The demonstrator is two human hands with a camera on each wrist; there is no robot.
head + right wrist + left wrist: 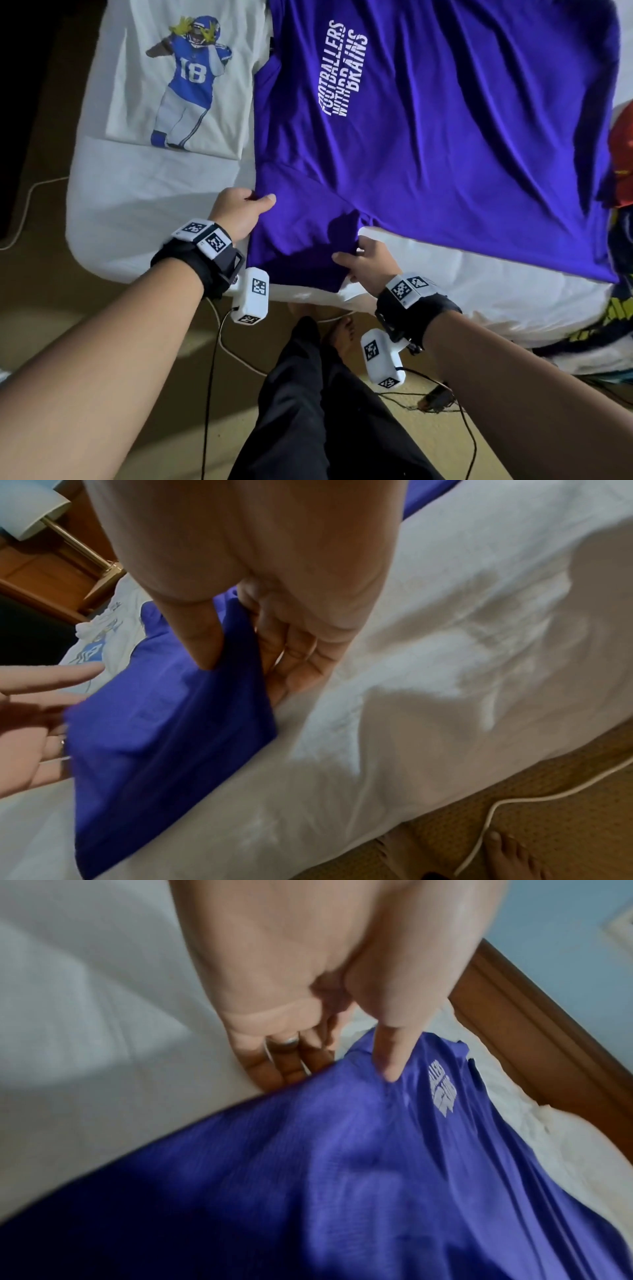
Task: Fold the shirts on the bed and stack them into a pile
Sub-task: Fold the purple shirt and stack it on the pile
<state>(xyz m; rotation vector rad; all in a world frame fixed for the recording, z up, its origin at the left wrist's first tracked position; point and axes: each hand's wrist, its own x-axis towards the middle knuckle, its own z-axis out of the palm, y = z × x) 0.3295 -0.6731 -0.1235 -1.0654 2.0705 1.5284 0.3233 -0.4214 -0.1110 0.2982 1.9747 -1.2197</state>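
A purple shirt point(428, 144) with white lettering lies spread across the white bed point(144, 205), one sleeve hanging toward the near edge. My left hand point(245, 209) pinches that sleeve's shoulder end, thumb on top and fingers under the cloth point(342, 1150). My right hand point(363, 260) pinches the sleeve's cuff edge point(164, 723) between thumb and fingers at the mattress edge. A folded white shirt point(178, 82) with a printed football player lies at the far left of the bed.
Colourful clothing point(621, 164) is heaped at the bed's right edge. A white cable point(239, 356) and black cables point(428, 401) lie on the carpet by my feet. A wooden headboard point(534, 1020) and a bedside lamp point(31, 504) stand beyond the bed.
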